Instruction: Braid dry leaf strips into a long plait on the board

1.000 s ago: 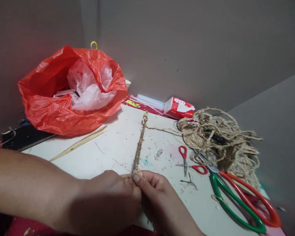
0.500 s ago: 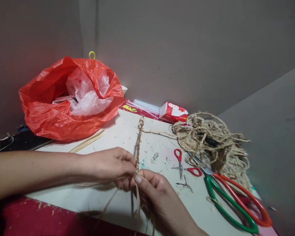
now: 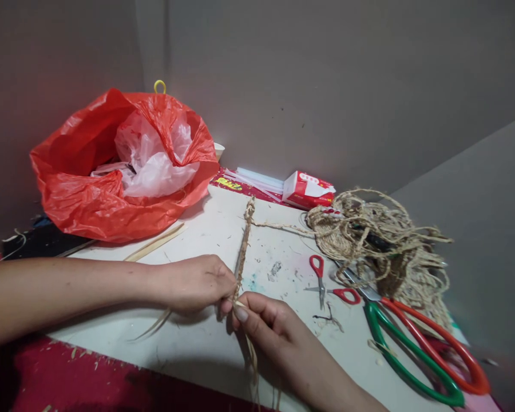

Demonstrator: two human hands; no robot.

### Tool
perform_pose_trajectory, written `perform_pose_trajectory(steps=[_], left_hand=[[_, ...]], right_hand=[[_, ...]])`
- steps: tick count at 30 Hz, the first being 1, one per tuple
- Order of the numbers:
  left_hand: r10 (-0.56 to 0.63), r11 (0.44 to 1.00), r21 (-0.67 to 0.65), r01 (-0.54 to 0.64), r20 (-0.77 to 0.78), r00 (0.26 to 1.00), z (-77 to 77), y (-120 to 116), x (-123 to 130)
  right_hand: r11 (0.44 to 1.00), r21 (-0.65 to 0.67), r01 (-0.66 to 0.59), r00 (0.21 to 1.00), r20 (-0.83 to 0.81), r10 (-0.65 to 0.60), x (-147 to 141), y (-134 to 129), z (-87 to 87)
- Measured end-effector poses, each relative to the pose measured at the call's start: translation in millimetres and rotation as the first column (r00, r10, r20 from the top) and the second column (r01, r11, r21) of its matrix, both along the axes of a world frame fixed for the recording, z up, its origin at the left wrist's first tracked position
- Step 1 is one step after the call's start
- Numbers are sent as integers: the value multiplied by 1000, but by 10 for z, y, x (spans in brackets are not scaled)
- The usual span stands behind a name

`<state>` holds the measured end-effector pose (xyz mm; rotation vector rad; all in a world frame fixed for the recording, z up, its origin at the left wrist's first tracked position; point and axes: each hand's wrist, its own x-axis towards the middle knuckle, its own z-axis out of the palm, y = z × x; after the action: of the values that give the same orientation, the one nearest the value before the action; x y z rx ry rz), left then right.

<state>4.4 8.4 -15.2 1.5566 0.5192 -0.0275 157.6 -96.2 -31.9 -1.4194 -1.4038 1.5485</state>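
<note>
A narrow brown braid (image 3: 242, 254) of plant fibre runs over the white board toward me. My left hand (image 3: 199, 283) is closed at the braid's lower end, its fingertips mostly hidden; a pale strand (image 3: 154, 326) trails out below it. Just to the right, my right hand (image 3: 272, 332) pinches the same end between thumb and forefinger. Loose fibre strands (image 3: 252, 357) hang down from that pinch. Near the braid's far end, a thin twisted cord (image 3: 281, 226) leads to a heap of coiled straw rope (image 3: 369, 229) at the right.
Small red-handled scissors (image 3: 319, 277) lie spread right of my hands. Large scissors (image 3: 384, 343) with green and orange handles lie at the board's right edge. A red plastic bag (image 3: 90, 212) stands at the left, a red tissue pack (image 3: 309, 190) at the back. Grey walls close the far side.
My left hand has turned over slightly, and its strand now trails farther left. My right hand keeps its pinch. The view has shifted a little.
</note>
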Motion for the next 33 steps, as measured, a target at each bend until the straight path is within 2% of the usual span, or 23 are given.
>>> perform_pose_trajectory(steps=[2, 6, 8, 11, 14, 16, 19, 22, 24, 26, 30, 33], left_hand=[[-19, 1000, 8, 19, -37, 999, -5, 11, 0], [-54, 989, -140, 50, -21, 998, -69, 28, -13], [-60, 986, -157, 58, -6, 998, -109, 38, -24], [-72, 997, -41, 71, -40, 997, -119, 48, -44], [-63, 996, 60, 70, -108, 992, -72, 37, -59], [-49, 995, 76, 58, -121, 991, -45, 13, -62], [-8, 998, 62, 14, -92, 996, -60, -45, -56], [39, 998, -47, -40, -24, 999, -134, -111, -40], [74, 984, -167, -68, 26, 997, -181, -151, -29], [137, 955, -268, -124, 28, 990, -199, -187, -21], [256, 898, -352, -265, -71, 964, -154, -261, -13], [288, 866, -392, -311, -116, 950, -147, -321, -9]], right_hand=[[999, 34, -12, 999, 50, 11, -4, 0, 4], [995, 98, -35, 982, 189, 16, -6, -22, -56], [991, 123, -45, 967, 255, 13, -5, -32, -88], [988, 140, -62, 939, 343, 10, 15, -33, -74], [988, 140, -62, 911, 413, -2, 47, -26, 24], [996, 85, -34, 923, 385, -2, 48, -35, 104], [997, -81, 12, 969, 248, 9, -10, -86, 174], [987, -161, 22, 981, 192, 10, -117, -158, 151], [996, -89, 11, 966, 258, 12, -177, -198, 92], [999, 45, -19, 930, 368, 2, -203, -229, 1], [953, 280, -111, 843, 535, -59, -170, -267, -263], [920, 377, -106, 794, 589, -149, -174, -292, -432]])
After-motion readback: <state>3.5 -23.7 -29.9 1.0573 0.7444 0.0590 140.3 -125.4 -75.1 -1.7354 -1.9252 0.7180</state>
